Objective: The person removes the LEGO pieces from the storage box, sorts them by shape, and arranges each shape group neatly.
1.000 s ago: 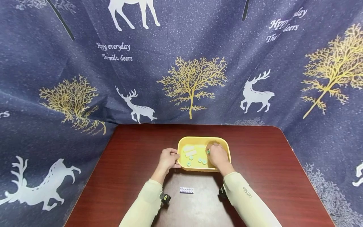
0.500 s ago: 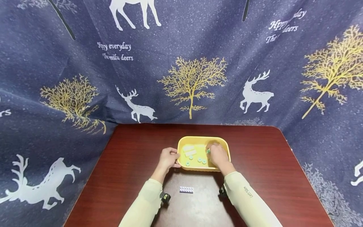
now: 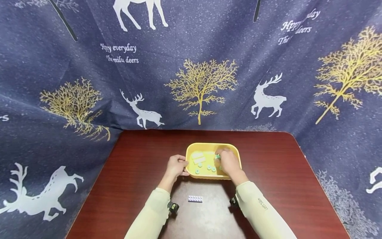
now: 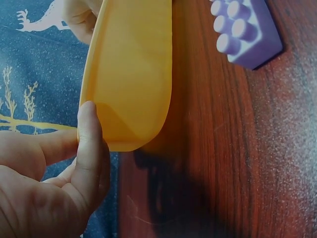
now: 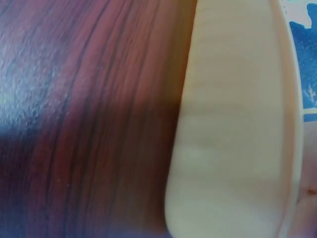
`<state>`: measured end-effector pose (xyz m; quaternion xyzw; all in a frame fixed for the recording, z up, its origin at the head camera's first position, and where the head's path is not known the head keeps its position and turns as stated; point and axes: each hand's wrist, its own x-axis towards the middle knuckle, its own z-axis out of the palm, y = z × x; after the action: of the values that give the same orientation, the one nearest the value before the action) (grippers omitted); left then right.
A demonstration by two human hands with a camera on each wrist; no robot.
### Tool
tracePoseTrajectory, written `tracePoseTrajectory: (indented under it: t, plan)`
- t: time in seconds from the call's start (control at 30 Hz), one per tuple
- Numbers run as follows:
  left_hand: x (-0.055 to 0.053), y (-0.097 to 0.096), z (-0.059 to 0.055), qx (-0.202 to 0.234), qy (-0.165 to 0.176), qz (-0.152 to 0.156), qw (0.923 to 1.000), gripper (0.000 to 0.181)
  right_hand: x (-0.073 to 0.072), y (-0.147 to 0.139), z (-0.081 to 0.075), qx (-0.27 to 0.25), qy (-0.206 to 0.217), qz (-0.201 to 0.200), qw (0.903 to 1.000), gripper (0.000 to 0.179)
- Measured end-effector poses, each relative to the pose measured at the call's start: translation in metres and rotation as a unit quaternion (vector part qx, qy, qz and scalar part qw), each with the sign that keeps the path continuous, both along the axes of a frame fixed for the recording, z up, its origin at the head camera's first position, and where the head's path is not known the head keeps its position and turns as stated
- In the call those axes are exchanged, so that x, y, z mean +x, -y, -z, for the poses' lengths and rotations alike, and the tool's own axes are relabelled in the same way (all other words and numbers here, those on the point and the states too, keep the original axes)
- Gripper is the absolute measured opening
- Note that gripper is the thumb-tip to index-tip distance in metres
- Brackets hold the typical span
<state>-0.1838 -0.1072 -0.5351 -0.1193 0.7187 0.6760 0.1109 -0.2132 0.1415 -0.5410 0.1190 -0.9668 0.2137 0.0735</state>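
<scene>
A yellow plastic bin (image 3: 209,177) stands on the table. At its left end my left hand (image 3: 175,166) grips the rim between thumb and fingers; the left wrist view shows this grip on the bin wall (image 4: 131,74) closely. My right hand (image 3: 230,162) reaches down inside the bin's right half. Its fingertips pinch a small green piece (image 3: 218,156), partly covered by the fingers. Several small round green pieces (image 3: 209,167) lie on the bin floor, beside pale yellow blocks (image 3: 199,160). In the right wrist view the bin's outer wall (image 5: 233,124) hides most of that hand.
A purple studded toy brick (image 3: 195,199) lies on the reddish-brown wooden table (image 3: 143,149), between my forearms and in front of the bin. Behind the table hangs a dark blue cloth (image 3: 179,43) printed with deer and trees.
My right hand has shifted slightly left and up within the bin, with the green piece at its fingertips showing more. Another green piece now shows below that hand. My left hand keeps its grip.
</scene>
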Motion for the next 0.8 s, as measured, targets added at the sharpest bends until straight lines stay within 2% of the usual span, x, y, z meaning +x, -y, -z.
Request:
tracePoseTrajectory:
  t: [0.43,0.8]
  plan:
    - [0.001,0.001,-0.001,0.003,-0.001,0.0,1.0,0.029,0.017,0.009,-0.016,-0.005,-0.05,-0.023,0.9985,0.027]
    - [0.001,0.0,0.0,0.002,0.002,-0.004,1.0,0.029,0.036,0.014,-0.024,-0.016,-0.063,-0.027,0.9975,0.028]
